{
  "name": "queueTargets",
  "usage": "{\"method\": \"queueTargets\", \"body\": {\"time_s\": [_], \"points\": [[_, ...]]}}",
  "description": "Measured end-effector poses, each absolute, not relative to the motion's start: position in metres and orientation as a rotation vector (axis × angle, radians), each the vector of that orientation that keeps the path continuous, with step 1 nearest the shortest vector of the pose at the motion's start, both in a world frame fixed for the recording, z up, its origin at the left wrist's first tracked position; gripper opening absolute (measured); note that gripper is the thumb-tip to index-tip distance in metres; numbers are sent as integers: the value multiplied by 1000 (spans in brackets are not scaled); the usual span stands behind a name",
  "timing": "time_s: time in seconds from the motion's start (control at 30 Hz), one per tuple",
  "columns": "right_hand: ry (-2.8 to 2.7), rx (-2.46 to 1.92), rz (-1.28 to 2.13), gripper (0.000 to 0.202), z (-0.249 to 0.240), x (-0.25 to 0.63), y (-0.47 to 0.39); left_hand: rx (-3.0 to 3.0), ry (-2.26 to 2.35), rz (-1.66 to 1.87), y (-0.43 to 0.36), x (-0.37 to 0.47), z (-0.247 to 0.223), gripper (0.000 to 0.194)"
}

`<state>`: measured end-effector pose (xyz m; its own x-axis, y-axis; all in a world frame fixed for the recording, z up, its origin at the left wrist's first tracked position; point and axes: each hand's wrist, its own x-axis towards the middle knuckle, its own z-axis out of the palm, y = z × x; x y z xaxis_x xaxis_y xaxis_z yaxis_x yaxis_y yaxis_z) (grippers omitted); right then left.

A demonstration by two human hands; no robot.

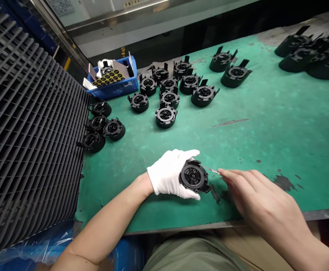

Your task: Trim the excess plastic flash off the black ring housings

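Note:
In the head view my left hand (171, 175), in a white glove, is wrapped round a round black plastic part (193, 176) just above the green bench. The part's ringed face with its raised centre is turned up, and small tabs stick out at its rim. My bare right hand (262, 199) is closed on a thin knife-like metal tool (214, 171). Its narrow tip points left toward the part's upper right edge. Whether the tip touches the part I cannot tell. Most of the tool's handle is hidden by my fingers.
Several similar black parts (169, 98) stand in a group beyond my hands, with more at the left (98, 123) and far right (300, 58). A blue bin (113, 89) holds yellow-and-black round stickers. Stacked dark grid trays (31, 131) rise along the left side of the green bench (266, 131).

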<state>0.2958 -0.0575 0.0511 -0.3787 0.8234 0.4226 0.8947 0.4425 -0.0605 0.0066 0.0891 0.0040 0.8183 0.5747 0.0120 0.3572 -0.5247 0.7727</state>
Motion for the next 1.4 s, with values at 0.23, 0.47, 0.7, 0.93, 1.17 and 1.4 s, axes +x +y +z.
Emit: {"method": "queueTargets", "body": {"time_s": [0.23,0.47,0.7,0.93,1.17,1.4], "points": [[-2168,-1479,-23,26,49,302,-52,2241,618,373,94,10,3,129],[-2027,-1548,206,37,59,309,-50,2196,735,599,97,9,-6,137],[-2117,-1463,249,26,54,300,-70,2233,682,438,103,13,0,104],[-2328,-1402,-51,50,47,298,-61,2150,675,434,104,9,-2,113],[-2411,-1436,-101,83,53,299,-61,2038,629,396,111,12,10,91],[-2343,-1485,-1,89,48,296,-66,2051,646,375,111,13,12,88]]}}
